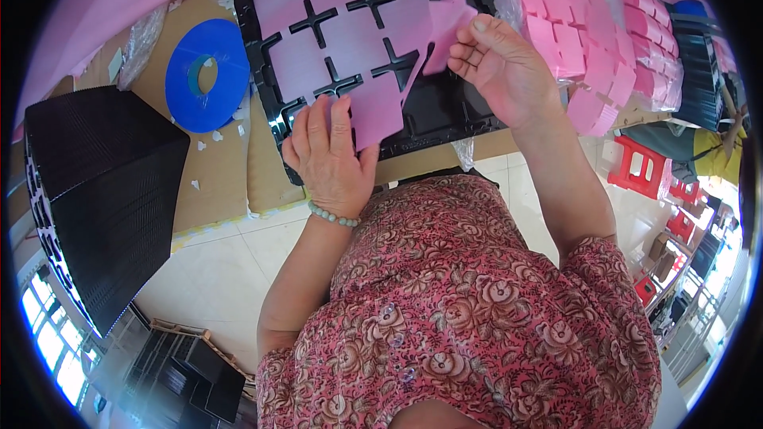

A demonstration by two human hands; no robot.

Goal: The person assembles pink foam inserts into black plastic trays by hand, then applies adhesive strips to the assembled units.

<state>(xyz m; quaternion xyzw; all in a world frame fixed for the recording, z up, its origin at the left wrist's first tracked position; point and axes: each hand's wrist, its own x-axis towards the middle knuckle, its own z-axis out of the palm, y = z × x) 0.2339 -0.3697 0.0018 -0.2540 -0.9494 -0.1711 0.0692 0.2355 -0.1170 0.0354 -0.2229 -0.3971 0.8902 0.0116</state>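
A black plastic tray [265, 58] lies on the table, with cross-shaped ridges standing up through a pink slotted sheet [299, 63]. My left hand [328, 160], fingers outstretched, lies over the tray's near left corner and touches the sheet's near edge. A pale green bead bracelet [332, 217] circles that wrist. My right hand [506, 63] is closed, thumb against fingers, on the right part of the pink sheet, which is lifted and folded above the tray. Bare black tray shows beneath that lifted part. My right fingertips partly cover where they grip it.
A tall stack of black trays [107, 167] stands at the left. Beside it is a blue disc-sided tape roll [225, 79] on brown cardboard [274, 183]. Stacks of pink slotted sheets [548, 0] in clear plastic lie at the right. Beyond are red stools [638, 168] on a tiled floor.
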